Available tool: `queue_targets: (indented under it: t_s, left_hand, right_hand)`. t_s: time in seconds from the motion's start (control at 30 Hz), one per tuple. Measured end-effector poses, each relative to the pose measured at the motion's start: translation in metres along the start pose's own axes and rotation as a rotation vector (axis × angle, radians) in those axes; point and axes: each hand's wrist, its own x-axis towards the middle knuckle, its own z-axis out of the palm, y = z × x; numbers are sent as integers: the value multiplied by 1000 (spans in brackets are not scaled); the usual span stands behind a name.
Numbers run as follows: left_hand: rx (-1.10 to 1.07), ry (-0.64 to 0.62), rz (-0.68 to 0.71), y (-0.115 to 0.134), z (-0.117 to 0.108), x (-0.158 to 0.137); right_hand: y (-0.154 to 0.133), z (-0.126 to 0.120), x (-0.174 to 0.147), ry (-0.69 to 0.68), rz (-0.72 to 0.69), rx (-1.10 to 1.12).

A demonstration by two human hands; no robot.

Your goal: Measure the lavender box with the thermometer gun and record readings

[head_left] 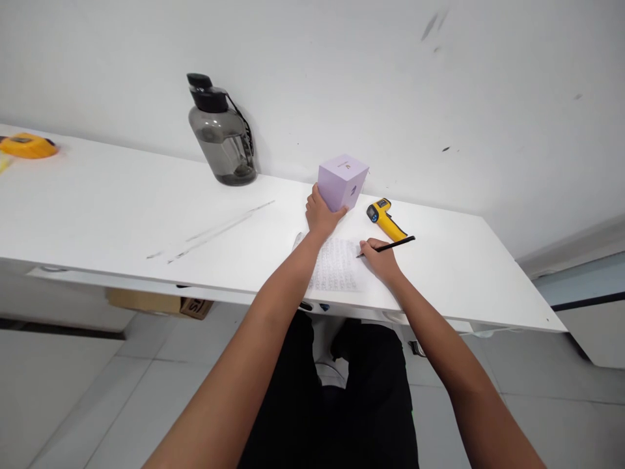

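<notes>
My left hand [322, 213] is wrapped round the lower part of a lilac box [336, 182], thumb on its right side and fingers on its left. The box stands near the wall, beyond a sheet of paper [334, 267] covered in rows of small marks. A black pencil or pen [396, 243] is pinched in my right hand [381, 257], its tip at the paper's right side. Just beyond the right hand lies a yellow and black infrared thermometer [385, 219]. My left forearm covers part of the paper's left side.
A large grey water bottle [222, 140] with a black lid stands against the wall to the left. At the far left of the white table [112, 208] lies a yellow tape measure [29, 146]. Below the table, a cardboard box [156, 303] sits at the left.
</notes>
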Motion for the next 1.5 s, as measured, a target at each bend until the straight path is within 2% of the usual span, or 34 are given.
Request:
queue_targets:
  t_s: [0.33, 0.53, 0.67, 0.77, 0.93, 1.0, 1.13, 1.3, 1.37, 1.5]
  left_hand:
    - [-20, -3, 2, 0, 1, 1]
    - [-30, 20, 16, -5, 4, 4]
    - [-16, 12, 11, -5, 3, 4]
    - [-3, 4, 0, -3, 2, 3]
    - [7, 8, 2, -4, 2, 4]
    - [8, 14, 8, -5, 3, 4]
    - [5, 9, 2, -4, 2, 4]
    - [7, 14, 0, -2, 0, 3]
    - [3, 10, -1, -2, -1, 2]
    - [-7, 5, 3, -4, 0, 3]
  right_hand:
    - [-2, 1, -1, 14, 15, -1]
    - [2, 1, 2, -68, -6, 0]
    - [4, 2, 3, -72, -5, 32]
    - [6, 0, 5, -37, -6, 64]
    - [9, -3, 11, 106, -36, 219]
    - [9, -4, 12, 94, -26, 230]
    - [8, -4, 13, 45, 30, 161]
    - [6, 0, 28, 16, -19, 32]
    - [7, 4, 34, 28, -71, -55]
    - [7, 15, 34, 41, -268, -335]
